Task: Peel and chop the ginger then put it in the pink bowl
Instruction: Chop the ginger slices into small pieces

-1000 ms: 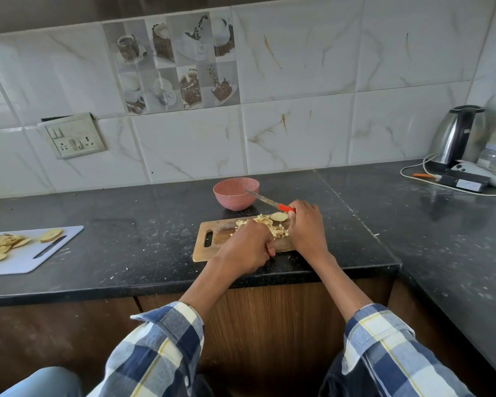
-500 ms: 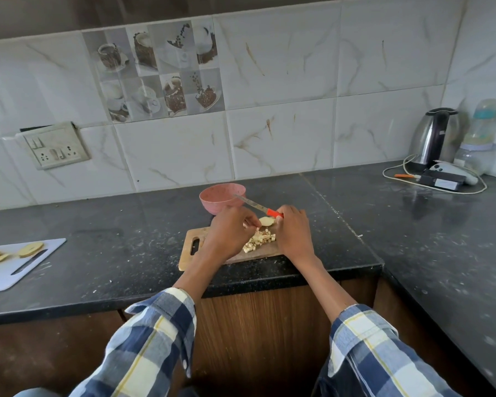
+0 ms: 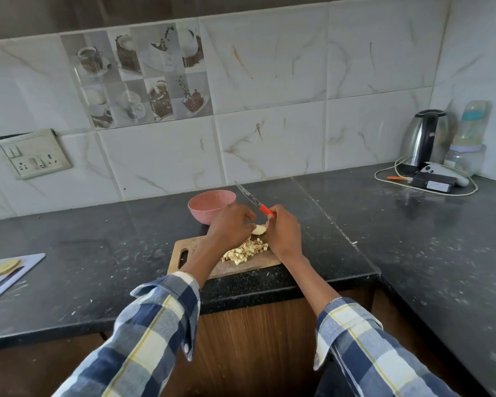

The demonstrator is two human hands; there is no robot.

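Head view.

My left hand (image 3: 232,224): forearm reaching in over the board (image 3: 195,247), back of the hand up, fingers curled, tips pinching the ginger slice (image 3: 259,229) above the board's far edge.

My right hand (image 3: 284,232): knuckles up, fingers wrapped round the orange handle of the knife (image 3: 254,200); blade tilted up and away to the left, tip above the bowl's right side. This hand sits just beside the slice; whether it touches it I cannot tell.

Chopped ginger (image 3: 245,251): a heap of small cubes on the board, between my wrists.

Pink bowl (image 3: 211,206): on the counter (image 3: 384,239) just behind the board, partly hidden by my left hand; contents not visible.

White board (image 3: 26,266): far left on the counter, bearing a pale slice and a dark knife.

Kettle (image 3: 423,138), bottle (image 3: 470,124), cable: back right corner.

Sleeves: blue and white check, both forearms bare.
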